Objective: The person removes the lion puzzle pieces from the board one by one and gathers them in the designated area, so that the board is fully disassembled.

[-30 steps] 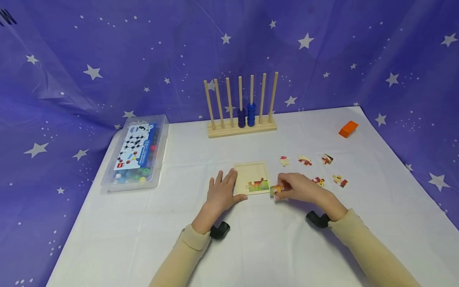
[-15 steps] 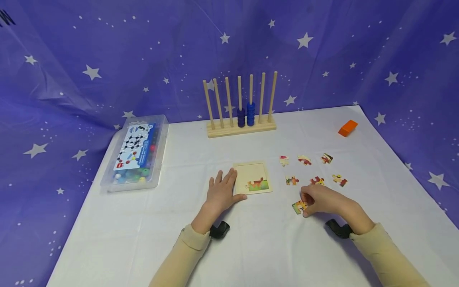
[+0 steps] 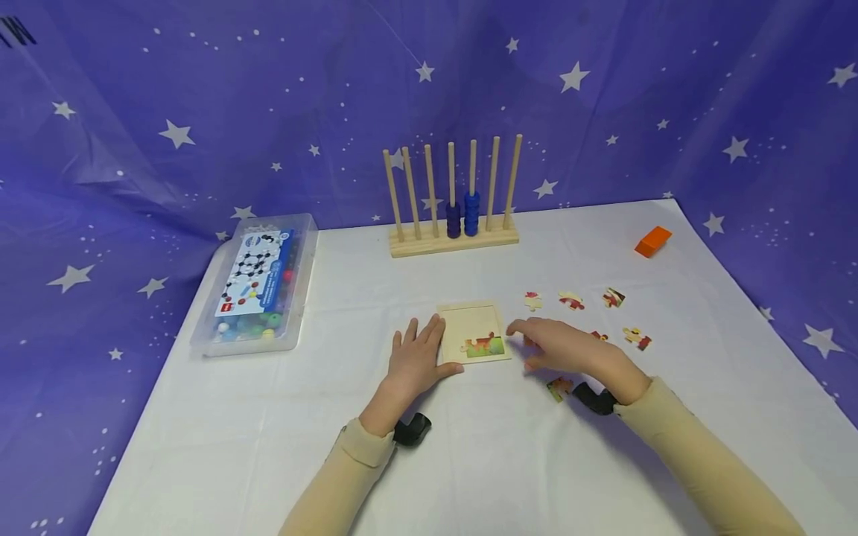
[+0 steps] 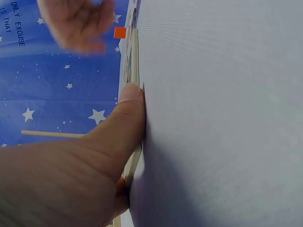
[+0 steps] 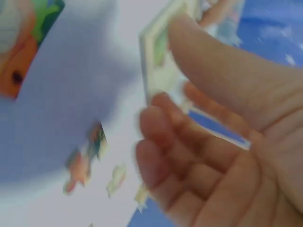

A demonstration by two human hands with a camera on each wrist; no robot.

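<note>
In the head view my left hand [image 3: 415, 359] rests at the left side of a small square wooden puzzle tray [image 3: 468, 318], fingers straight and spread. The left wrist view shows its thumb [image 4: 127, 111] against the tray's near edge. Joined puzzle pieces [image 3: 485, 347] with an orange and green picture lie in the tray's lower right. My right hand [image 3: 570, 350], holding nothing, hovers just right of the tray with its fingers loosely bent. A loose puzzle piece [image 3: 559, 388] lies below that hand, large and close in the right wrist view. Other pieces are partly hidden under the hand.
Several loose pieces lie to the right, among them a red and cream puzzle piece [image 3: 572, 300] and a yellow one [image 3: 637, 338]. Behind stands a wooden peg abacus [image 3: 456, 244] with blue beads. A clear plastic case [image 3: 304, 298] is at left, an orange block [image 3: 653, 242] at far right.
My right hand carried a puzzle piece from beside the tray to the lower right, let it go there, then moved back up and left toward the tray. The left hand stayed put.
</note>
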